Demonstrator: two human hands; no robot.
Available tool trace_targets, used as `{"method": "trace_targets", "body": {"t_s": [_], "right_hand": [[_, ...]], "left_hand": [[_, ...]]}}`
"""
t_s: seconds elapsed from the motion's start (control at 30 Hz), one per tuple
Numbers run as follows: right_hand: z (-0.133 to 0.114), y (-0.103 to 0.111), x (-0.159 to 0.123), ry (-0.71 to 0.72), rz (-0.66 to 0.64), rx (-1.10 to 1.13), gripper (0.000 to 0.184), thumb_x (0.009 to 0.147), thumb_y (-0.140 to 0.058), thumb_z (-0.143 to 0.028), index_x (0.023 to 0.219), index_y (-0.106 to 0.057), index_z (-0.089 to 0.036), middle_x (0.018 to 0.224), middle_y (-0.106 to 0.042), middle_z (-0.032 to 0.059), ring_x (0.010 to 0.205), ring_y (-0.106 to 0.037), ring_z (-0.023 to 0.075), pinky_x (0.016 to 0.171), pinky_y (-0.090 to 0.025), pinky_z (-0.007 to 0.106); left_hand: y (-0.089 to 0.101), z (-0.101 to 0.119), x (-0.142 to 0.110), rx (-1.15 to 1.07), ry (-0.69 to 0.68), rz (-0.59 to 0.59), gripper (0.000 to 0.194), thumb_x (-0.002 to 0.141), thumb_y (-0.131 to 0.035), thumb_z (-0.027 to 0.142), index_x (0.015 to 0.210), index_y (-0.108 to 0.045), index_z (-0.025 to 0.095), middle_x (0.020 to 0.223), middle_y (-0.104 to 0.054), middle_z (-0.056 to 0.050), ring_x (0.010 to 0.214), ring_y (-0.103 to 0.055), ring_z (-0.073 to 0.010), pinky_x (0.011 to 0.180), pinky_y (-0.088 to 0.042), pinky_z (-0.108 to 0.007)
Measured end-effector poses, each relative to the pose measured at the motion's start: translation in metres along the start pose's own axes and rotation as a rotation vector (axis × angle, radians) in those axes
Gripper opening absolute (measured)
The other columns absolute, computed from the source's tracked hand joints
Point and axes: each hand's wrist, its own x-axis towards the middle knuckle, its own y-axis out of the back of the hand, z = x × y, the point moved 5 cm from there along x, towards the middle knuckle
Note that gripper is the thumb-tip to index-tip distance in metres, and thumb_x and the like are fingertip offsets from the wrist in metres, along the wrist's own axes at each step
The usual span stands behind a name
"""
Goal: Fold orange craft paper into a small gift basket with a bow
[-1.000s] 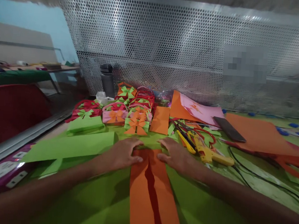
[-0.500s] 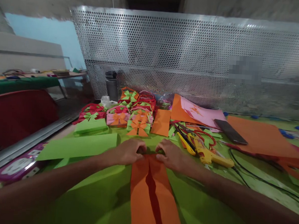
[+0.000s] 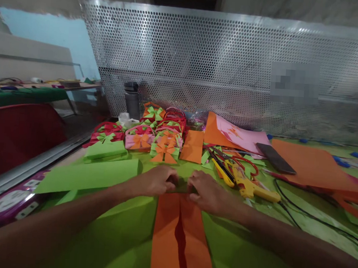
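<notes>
A long orange sheet of paper (image 3: pixel 166 234) lies lengthwise in front of me. Its two sides are folded inward and meet along a wavy dark red gap in the middle. At the far left corner is my left hand (image 3: pixel 159 180), closed, with fingers curled and the thumb by the paper's edge. My right hand (image 3: pixel 208 192) is closed in the same way at the far right corner. The fingertips are partly hidden, so how firmly they grip is hard to see. Beneath the sheet is a green work surface (image 3: pixel 115 235).
Small paper bags with bows (image 3: pixel 140 139) stand behind my hands, near a dark bottle (image 3: pixel 132 101). To the right lie a yellow glue gun (image 3: pixel 248 186) with its cord, a yellow cutter (image 3: pixel 223 173), a phone (image 3: pixel 275 158) and orange sheets (image 3: pixel 310 162). Green paper (image 3: pixel 94 175) and a purple case (image 3: pixel 11 202) are left.
The orange paper's far edge now sits slightly closer to me. Both hands remain at that edge, with the fingers a little more curled. The view has shifted slightly.
</notes>
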Motion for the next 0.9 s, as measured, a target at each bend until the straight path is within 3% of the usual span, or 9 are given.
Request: {"method": "trace_targets", "body": {"t_s": [0.23, 0.4, 0.5, 0.57, 0.67, 0.73, 0.8, 0.9], "right_hand": [[-0.005, 0.005, 0.002, -0.079, -0.019, 0.109, 0.004, 0.069, -0.052, -0.014, 0.067, -0.053, -0.016, 0.073, -0.055, 0.0011, 0.067, -0.049, 0.0132, 0.06, -0.033, 0.024], [-0.005, 0.023, 0.002, -0.139, 0.037, 0.182, 0.002, 0.074, -0.052, -0.018, 0.072, -0.053, -0.017, 0.069, -0.058, 0.0001, 0.064, -0.05, 0.0125, 0.057, -0.033, 0.024], [-0.003, 0.031, 0.002, -0.149, 0.082, 0.205, 0.006, 0.075, -0.051, -0.018, 0.069, -0.05, -0.017, 0.066, -0.056, -0.0002, 0.061, -0.048, 0.0122, 0.055, -0.033, 0.024], [-0.003, 0.034, 0.002, -0.146, 0.108, 0.219, 0.009, 0.076, -0.05, -0.019, 0.068, -0.048, -0.018, 0.063, -0.053, -0.0013, 0.058, -0.046, 0.0114, 0.054, -0.032, 0.024], [-0.003, 0.037, 0.002, -0.148, 0.17, 0.312, 0.008, 0.075, -0.051, -0.023, 0.07, -0.046, -0.019, 0.062, -0.051, -0.0027, 0.057, -0.044, 0.0107, 0.053, -0.032, 0.023], [0.0, 0.035, 0.003, -0.187, 0.188, 0.492, 0.013, 0.073, -0.055, -0.027, 0.08, -0.048, -0.019, 0.06, -0.05, -0.0039, 0.054, -0.043, 0.0102, 0.05, -0.032, 0.022], [0.005, 0.031, 0.004, -0.259, 0.177, 0.695, 0.03, 0.068, -0.06, -0.031, 0.092, -0.049, -0.019, 0.057, -0.049, -0.006, 0.049, -0.04, 0.0093, 0.045, -0.03, 0.022], [0.009, 0.027, 0.005, -0.331, 0.169, 0.866, 0.037, 0.063, -0.065, -0.032, 0.094, -0.051, -0.018, 0.053, -0.045, -0.0074, 0.045, -0.037, 0.008, 0.044, -0.028, 0.021]], "left_hand": [[0.002, 0.004, -0.002, -0.145, 0.004, -0.093, 0.012, 0.071, -0.053, 0.023, 0.074, -0.061, 0.016, 0.067, -0.053, 0.001, 0.066, -0.048, -0.0141, 0.058, -0.033, -0.022], [0.014, 0.008, -0.009, -0.353, 0.059, -0.148, 0.04, 0.08, -0.044, 0.049, 0.073, -0.061, 0.014, 0.06, -0.047, 0.002, 0.054, -0.039, -0.0104, 0.051, -0.03, -0.021], [0.02, 0.011, -0.013, -0.466, 0.09, -0.139, 0.037, 0.076, -0.052, 0.049, 0.073, -0.063, 0.014, 0.06, -0.049, 0.002, 0.054, -0.038, -0.0093, 0.051, -0.029, -0.021], [0.019, 0.01, -0.012, -0.522, 0.118, -0.102, 0.028, 0.068, -0.063, 0.043, 0.069, -0.063, 0.014, 0.058, -0.049, 0.004, 0.053, -0.036, -0.0082, 0.049, -0.025, -0.021], [0.016, 0.008, -0.008, -0.624, 0.159, -0.004, 0.026, 0.063, -0.068, 0.038, 0.061, -0.061, 0.013, 0.052, -0.045, 0.005, 0.049, -0.031, -0.0066, 0.047, -0.021, -0.021], [0.015, 0.006, -0.005, -0.706, 0.174, 0.066, 0.027, 0.061, -0.069, 0.038, 0.059, -0.06, 0.013, 0.05, -0.044, 0.006, 0.048, -0.031, -0.0061, 0.046, -0.02, -0.02], [0.016, 0.005, -0.004, -0.79, 0.181, 0.131, 0.027, 0.058, -0.072, 0.037, 0.058, -0.06, 0.013, 0.05, -0.045, 0.006, 0.047, -0.031, -0.0054, 0.045, -0.021, -0.019], [0.017, 0.002, -0.003, -0.934, 0.204, 0.208, 0.029, 0.054, -0.076, 0.035, 0.056, -0.058, 0.013, 0.048, -0.046, 0.007, 0.044, -0.034, -0.0041, 0.043, -0.022, -0.018]]}}
